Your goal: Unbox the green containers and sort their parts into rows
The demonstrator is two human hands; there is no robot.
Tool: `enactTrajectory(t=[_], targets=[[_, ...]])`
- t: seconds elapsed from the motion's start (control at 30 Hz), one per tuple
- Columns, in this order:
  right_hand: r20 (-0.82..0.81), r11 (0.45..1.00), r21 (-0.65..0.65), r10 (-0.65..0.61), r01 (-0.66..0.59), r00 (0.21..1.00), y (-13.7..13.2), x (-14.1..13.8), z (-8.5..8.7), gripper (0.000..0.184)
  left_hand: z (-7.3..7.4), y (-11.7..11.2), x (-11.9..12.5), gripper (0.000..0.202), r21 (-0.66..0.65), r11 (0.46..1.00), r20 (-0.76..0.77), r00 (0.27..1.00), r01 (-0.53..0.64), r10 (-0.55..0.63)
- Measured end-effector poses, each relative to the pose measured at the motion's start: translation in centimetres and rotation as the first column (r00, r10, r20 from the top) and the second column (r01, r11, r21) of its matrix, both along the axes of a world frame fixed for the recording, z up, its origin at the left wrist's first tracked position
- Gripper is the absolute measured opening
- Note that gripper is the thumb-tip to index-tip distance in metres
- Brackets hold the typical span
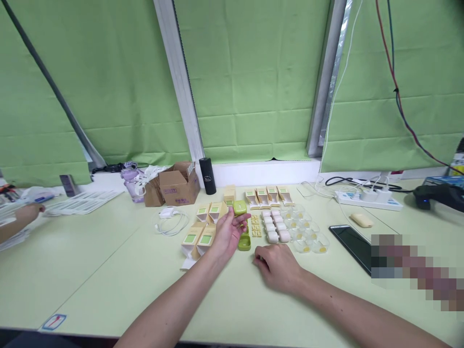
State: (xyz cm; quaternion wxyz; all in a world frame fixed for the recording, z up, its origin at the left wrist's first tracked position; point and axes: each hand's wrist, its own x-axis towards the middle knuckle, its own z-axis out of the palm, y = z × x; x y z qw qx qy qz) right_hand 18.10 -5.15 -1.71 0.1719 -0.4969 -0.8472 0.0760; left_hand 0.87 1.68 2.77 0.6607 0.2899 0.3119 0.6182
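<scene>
My left hand (pixel 229 232) pinches a small green case (pixel 239 208) between thumb and fingers, above a column of similar cases. Just beneath those fingers sits an open green case (pixel 244 242). My right hand (pixel 277 267) rests on the table, its fingers curled in, with nothing visible in them. Beyond it lie two rows of small white and pinkish cases (pixel 272 236). Small yellow pieces (pixel 256 226) stand in rows between the green and white cases. Clear plastic shells with yellow spots (pixel 302 245) are set out to the right. Left of my left hand are open kraft boxes with green windows (pixel 191 239).
More small boxes (pixel 268 197) line the back. A brown carton (pixel 179 184) and black cylinder (pixel 208 176) stand by the wall. At right are a phone (pixel 351 246), a beige case (pixel 361 220) and a power strip (pixel 369 199). Another person's hand (pixel 29 214) is far left.
</scene>
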Motion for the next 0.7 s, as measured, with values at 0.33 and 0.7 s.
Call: enactTrajectory(t=[0.33, 0.7], targets=[[-0.003, 1.0, -0.009, 0.013, -0.013, 1.0, 0.0, 0.0, 0.0, 0.012, 1.4, -0.4, -0.6, 0.03, 0.113, 0.993, -0.09, 0.996, 0.031, -0.021], [-0.002, 1.0, -0.015, 0.014, -0.014, 1.0, -0.2, -0.1, 0.4, 0.015, 2.5, -2.4, -6.9, 0.017, 0.764, 0.541, -0.615, 0.142, 0.353, 0.776]])
